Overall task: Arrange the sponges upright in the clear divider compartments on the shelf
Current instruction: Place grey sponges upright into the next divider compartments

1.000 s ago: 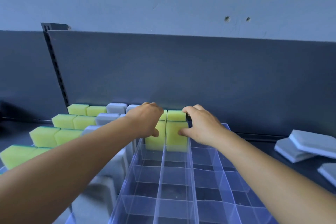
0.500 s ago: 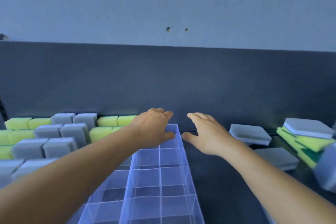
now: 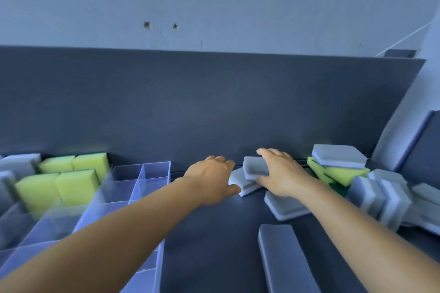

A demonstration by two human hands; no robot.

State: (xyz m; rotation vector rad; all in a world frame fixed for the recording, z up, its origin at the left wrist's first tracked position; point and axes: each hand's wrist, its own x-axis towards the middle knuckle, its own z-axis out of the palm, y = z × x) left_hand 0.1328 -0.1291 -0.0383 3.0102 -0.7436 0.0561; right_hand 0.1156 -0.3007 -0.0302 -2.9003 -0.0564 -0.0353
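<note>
Two hands: both reach over the dark shelf (image 3: 209, 245) toward loose grey sponges near its back edge.
Left hand (image 3: 212, 178): knuckles up, fingers bent downward at the back, thumb out toward a flat grey sponge (image 3: 240, 185); whether it touches or holds that sponge cannot be told.
Right hand (image 3: 283, 173): fingers arched over the tilted grey sponge (image 3: 254, 167), thumb against its near edge, gripping it.
Tilted grey sponge: rests on the flat grey sponge, close to the back panel (image 3: 214, 102).
Clear divider (image 3: 152, 173): at the left part of the shelf, several open compartments showing, blurred toward the near edge.
Standing yellow sponges (image 3: 59, 183): upright in rows at the left, by the back edge, beside the open compartments.
Standing grey sponges (image 3: 16, 165): upright at the far left, next to the yellow ones.
Loose grey sponges: one (image 3: 285, 207) lies flat under the right wrist; a long one (image 3: 283, 261) lies toward the near edge.
Right-hand pile: a grey sponge (image 3: 338, 156) on top of yellow-green sponges (image 3: 338, 173) near the back edge; a cluster of grey sponges on edge (image 3: 378, 195) just to its right.
Wall (image 3: 214, 2): pale, with two small holes above the back panel.
</note>
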